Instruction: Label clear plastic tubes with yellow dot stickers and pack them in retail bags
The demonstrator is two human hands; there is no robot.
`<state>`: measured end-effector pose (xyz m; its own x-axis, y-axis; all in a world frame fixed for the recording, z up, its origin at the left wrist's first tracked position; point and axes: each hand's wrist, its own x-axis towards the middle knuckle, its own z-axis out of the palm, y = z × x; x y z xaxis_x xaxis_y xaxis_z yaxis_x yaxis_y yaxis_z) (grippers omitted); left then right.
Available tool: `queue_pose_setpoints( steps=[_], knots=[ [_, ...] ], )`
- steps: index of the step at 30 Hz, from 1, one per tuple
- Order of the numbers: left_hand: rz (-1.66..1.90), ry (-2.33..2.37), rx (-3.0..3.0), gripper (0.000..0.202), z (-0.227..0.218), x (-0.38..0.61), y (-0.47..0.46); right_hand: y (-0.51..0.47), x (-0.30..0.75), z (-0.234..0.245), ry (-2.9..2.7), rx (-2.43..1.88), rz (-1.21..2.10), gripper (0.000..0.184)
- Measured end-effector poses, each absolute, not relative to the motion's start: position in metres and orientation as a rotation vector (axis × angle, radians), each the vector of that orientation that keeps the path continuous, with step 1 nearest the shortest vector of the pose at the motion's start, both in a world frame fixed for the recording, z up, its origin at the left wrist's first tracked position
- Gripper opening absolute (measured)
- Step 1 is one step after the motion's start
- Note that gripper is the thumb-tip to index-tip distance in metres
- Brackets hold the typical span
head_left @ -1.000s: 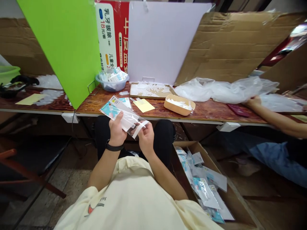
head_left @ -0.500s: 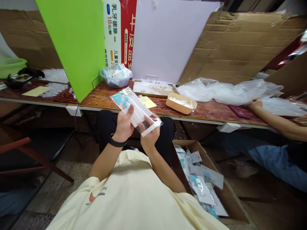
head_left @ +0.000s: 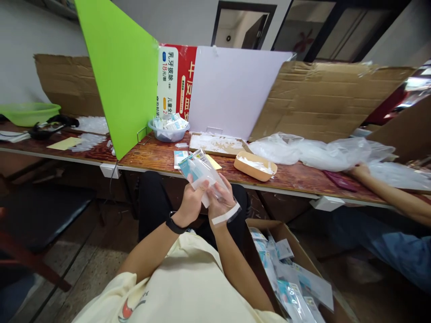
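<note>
A plastic packet (head_left: 201, 175) is held closed in the fingers of both the left hand (head_left: 191, 204) and right hand (head_left: 220, 196), above the lap (head_left: 151, 197) and just before the desk (head_left: 158, 157).

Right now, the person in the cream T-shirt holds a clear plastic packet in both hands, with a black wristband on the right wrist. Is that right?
No: the black wristband sits on the left wrist, by the left hand, not the right hand; the head view shows it. Both hands do hold the clear plastic packet.
</note>
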<state>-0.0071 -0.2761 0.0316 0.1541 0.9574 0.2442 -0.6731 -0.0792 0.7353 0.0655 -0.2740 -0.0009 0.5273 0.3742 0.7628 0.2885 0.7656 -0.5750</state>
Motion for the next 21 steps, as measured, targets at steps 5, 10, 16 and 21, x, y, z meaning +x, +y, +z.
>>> queue_pose_setpoints(
  steps=[5,10,16,21],
  knots=[
    [1.587,0.477,0.733,0.033,0.047,-0.015,-0.27,-0.289,0.066,0.0,-1.109,-0.869,0.153,0.019],
    [1.509,0.426,0.657,0.041,0.05,-0.021,-0.264,-0.296,0.081,0.005,-0.955,-0.759,0.876,0.034],
    [1.302,0.486,0.776,0.048,0.04,-0.016,-0.268,-0.294,0.094,0.004,-1.012,-0.858,1.054,0.036],
    [1.867,0.887,1.205,0.066,0.043,-0.028,-0.268,-0.295,0.104,0.01,-1.079,-1.032,0.875,0.044]
  ],
)
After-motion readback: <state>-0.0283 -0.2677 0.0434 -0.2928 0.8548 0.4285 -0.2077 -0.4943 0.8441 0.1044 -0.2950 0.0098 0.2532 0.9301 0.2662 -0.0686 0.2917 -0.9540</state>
